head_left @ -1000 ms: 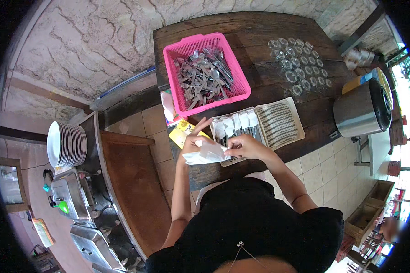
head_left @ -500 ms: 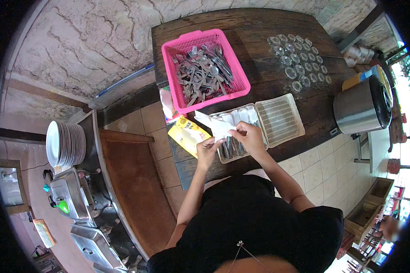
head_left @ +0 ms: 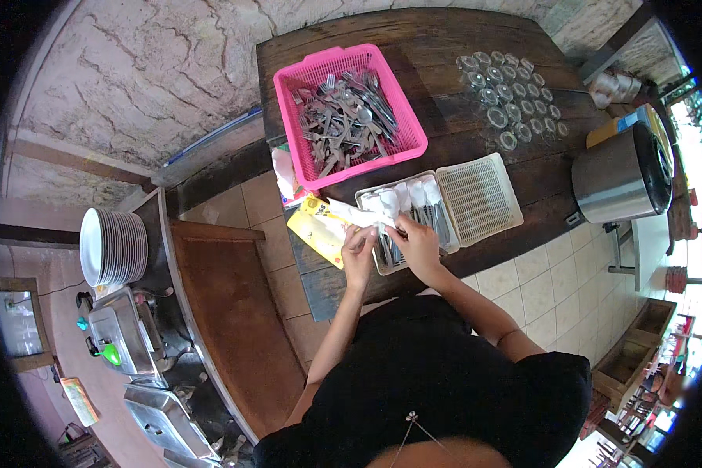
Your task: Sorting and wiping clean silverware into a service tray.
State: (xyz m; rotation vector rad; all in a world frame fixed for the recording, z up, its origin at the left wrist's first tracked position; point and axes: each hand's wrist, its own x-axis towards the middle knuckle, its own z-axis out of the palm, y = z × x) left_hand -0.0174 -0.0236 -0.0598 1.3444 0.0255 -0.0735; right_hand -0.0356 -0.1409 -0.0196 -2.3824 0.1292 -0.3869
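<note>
Though narrow, paper (head_left: 359, 216) between hands (head_left: 419, 251)

White napkin (head_left: 352, 213), pink basket (head_left: 366, 168)

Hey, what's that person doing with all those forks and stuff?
A person's left hand and right hand are pinching a piece of white paper over a cream basket. In there, metal cutlery lies with white wrapping at one end. Farther back, a pink basket holds a loose silvery jumble of forks and more.
</note>
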